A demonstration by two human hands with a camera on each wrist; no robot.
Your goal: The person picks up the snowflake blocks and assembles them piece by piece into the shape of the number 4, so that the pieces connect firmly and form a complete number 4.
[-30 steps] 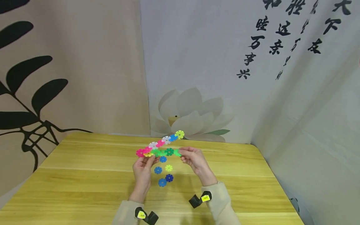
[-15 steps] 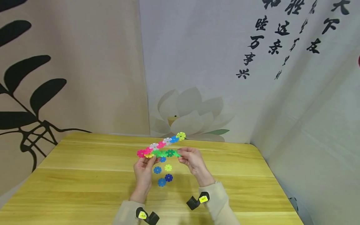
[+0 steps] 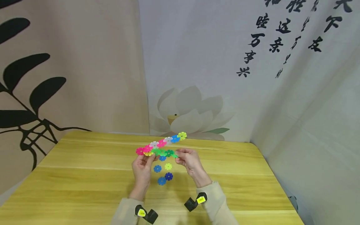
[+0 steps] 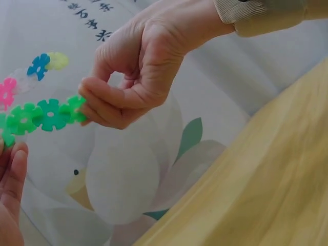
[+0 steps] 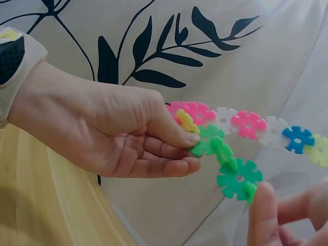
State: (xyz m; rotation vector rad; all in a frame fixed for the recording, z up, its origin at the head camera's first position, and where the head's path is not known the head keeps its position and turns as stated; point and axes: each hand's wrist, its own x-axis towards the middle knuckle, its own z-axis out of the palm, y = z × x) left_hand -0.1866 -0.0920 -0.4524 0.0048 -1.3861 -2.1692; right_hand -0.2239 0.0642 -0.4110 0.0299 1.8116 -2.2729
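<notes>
Holding the snowflake chain (image 3: 161, 147) up over the counter (image 3: 84, 175), our left hand (image 3: 142, 170) pinches its pink end and our right hand (image 3: 189, 161) pinches its green end. We think we are joining pieces; next needs a careful push. Loose discs (image 3: 164, 173) lie near, below. Our fingers hide the joints.

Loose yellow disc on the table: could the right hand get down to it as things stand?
Probably yes, once freed. The yellow disc lies uncovered on the table just below the right hand, but that hand is pinching the green chain, which it would have to let go first.
</notes>
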